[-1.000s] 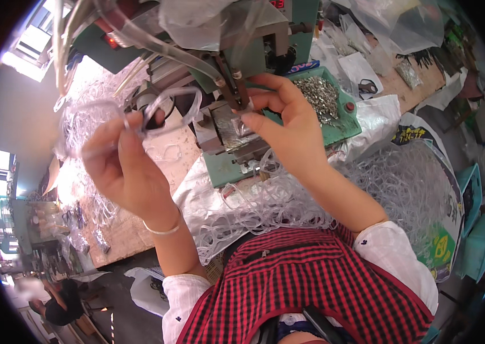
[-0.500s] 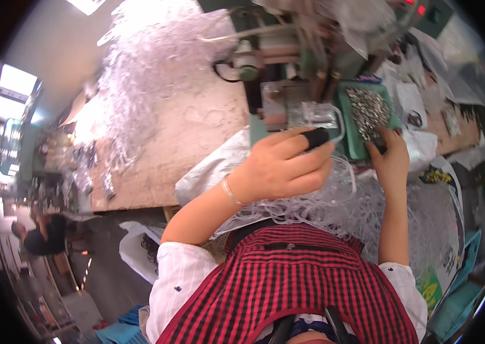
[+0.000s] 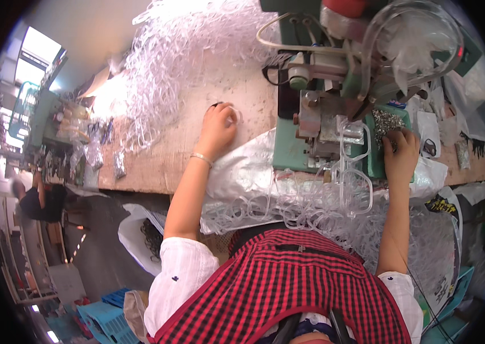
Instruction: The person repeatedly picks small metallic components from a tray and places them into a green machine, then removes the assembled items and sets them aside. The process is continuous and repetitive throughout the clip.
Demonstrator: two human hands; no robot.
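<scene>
My left hand (image 3: pixel 218 131) is on the wooden bench, fingers curled around a clear plastic strap loop (image 3: pixel 239 116). A black cover shows on one finger. At the right, my right hand (image 3: pixel 401 150) reaches into a green tray (image 3: pixel 375 163) of small metal pieces (image 3: pixel 388 123). Its fingers are bent together among the pieces, and what they pinch is hidden. Between my hands stands a green bench press (image 3: pixel 291 140) with a metal block. Another clear strap loop (image 3: pixel 370 198) hangs at its front.
A large heap of clear straps (image 3: pixel 168 74) covers the back left of the bench (image 3: pixel 145 172). More straps (image 3: pixel 322 215) pile up at the front edge, by my lap. Blue crates (image 3: pixel 105 321) stand on the floor at lower left. Another person (image 3: pixel 44 200) is at far left.
My left hand has left the press front and moved left onto the bench, to the loose strap loop. The right hand stays at the tray. The view has shifted.
</scene>
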